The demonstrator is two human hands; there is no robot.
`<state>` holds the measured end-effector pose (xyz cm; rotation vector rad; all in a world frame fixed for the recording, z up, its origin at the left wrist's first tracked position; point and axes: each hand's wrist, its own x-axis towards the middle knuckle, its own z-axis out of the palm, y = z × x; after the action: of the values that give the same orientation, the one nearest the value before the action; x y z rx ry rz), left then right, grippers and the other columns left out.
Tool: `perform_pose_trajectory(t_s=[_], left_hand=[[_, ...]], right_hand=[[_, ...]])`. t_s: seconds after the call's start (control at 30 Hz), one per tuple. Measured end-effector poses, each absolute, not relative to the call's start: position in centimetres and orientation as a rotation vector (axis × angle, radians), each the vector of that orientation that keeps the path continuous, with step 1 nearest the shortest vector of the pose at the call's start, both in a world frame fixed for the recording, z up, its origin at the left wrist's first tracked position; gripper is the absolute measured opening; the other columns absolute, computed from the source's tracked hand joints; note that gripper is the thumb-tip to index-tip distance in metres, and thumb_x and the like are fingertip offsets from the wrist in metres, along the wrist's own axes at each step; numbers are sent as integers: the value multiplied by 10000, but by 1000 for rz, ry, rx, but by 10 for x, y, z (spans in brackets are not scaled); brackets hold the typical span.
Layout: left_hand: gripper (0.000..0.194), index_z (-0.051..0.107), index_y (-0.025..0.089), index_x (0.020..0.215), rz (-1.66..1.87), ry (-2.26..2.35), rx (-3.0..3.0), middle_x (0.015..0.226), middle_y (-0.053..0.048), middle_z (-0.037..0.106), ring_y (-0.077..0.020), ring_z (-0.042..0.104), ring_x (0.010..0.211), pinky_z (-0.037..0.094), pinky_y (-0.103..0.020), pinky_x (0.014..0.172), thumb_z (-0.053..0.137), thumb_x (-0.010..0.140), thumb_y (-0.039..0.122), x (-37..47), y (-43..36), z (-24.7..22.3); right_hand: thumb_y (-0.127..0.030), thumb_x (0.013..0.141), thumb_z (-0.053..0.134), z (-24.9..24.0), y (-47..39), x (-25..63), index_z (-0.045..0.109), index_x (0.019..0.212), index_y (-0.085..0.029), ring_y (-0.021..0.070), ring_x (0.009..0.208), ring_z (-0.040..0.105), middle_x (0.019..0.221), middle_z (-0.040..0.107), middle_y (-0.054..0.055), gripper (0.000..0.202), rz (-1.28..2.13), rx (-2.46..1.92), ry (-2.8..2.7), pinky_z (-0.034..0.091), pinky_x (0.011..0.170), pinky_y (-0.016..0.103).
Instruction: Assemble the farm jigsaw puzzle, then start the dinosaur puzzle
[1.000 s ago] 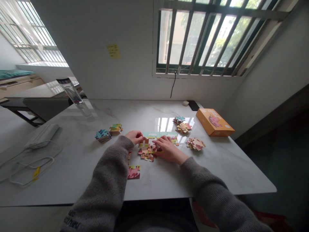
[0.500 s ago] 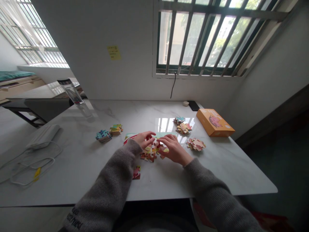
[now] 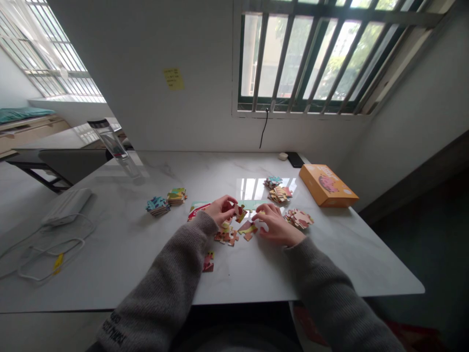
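A left hand (image 3: 221, 211) pinches a puzzle piece (image 3: 239, 212) by one edge above the counter (image 3: 256, 278), perhaps so that most of it clears the fingers. The right hand (image 3: 275, 226) has its fingers parted, gripping nothing visible, beside a flat piece (image 3: 248, 230). Loose pieces (image 3: 227, 237) lie close by, seemingly for easy reach. Stacks (image 3: 158, 206) flank the hands (an orange box (image 3: 328, 187) sits far right). The left hand and sleeve (image 3: 166, 271) block part of the green strip (image 3: 254, 204).
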<state>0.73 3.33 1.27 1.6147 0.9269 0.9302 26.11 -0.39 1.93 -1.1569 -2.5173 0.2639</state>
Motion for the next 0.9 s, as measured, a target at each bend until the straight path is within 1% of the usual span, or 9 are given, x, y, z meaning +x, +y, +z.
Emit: perform_pose_trajectory(t_s=[0.1,0.2,0.27,0.33,0.47,0.6,0.7,0.8,0.9], left_hand=[[391,531,159,940,943,890,1478,797,-33,729,-144,693,698,533,-251,641,802,747,363,10,32,13],[428,514,158,905,916,877,1398,776,-41,744,-161,718,693,574,-299,680,832,727,382,12,29,15],[447,506,159,896,894,858,1377,769,-44,750,-170,727,697,584,-311,686,841,719,396,13,27,16],[459,501,161,890,881,846,1368,777,-50,755,-181,736,724,587,-312,688,845,713,408,15,25,16],[441,501,164,868,895,922,1390,729,-41,746,-176,725,671,554,-266,608,840,713,401,19,23,16],[425,504,171,872,967,1014,1408,741,-56,748,-169,703,606,460,-208,480,821,722,411,22,25,12],[431,503,175,882,1007,1037,1393,780,-76,760,-168,694,586,435,-205,453,812,724,430,23,26,9],[408,508,175,879,991,1054,1389,750,-57,756,-154,682,568,415,-194,449,809,731,406,26,23,11],[388,512,174,869,946,1019,1356,749,-49,757,-163,701,610,433,-194,475,817,728,370,33,16,15]], right_hand=[[-124,777,679,16,-4,258,684,1028,-228,284,1152,445,1204,542,101,272,250,-1135,-2523,392,996,471],[-200,873,657,7,-3,249,681,1070,-237,282,1156,452,1206,554,106,202,190,-1117,-2512,392,994,466],[-209,905,630,3,-2,243,670,1121,-234,282,1152,461,1211,567,114,220,143,-1115,-2493,397,988,455],[-153,902,599,3,-2,240,661,1153,-223,285,1141,475,1199,586,121,268,96,-1127,-2465,400,983,452],[-4,847,470,14,1,250,652,1167,-210,276,1083,543,1082,650,107,422,69,-1162,-2280,422,962,456],[-70,920,393,27,0,269,532,1327,-237,229,980,635,984,685,56,461,109,-1107,-1820,499,937,436],[-132,964,394,31,-5,274,509,1338,-255,214,934,667,958,691,38,411,88,-1075,-1651,533,921,431],[-157,958,452,31,-11,270,552,1290,-246,236,1010,656,1088,673,83,359,119,-1022,-1811,545,924,443],[-185,923,553,28,-16,263,514,1352,-247,278,1183,588,1286,589,131,436,204,-950,-2087,540,966,465]])
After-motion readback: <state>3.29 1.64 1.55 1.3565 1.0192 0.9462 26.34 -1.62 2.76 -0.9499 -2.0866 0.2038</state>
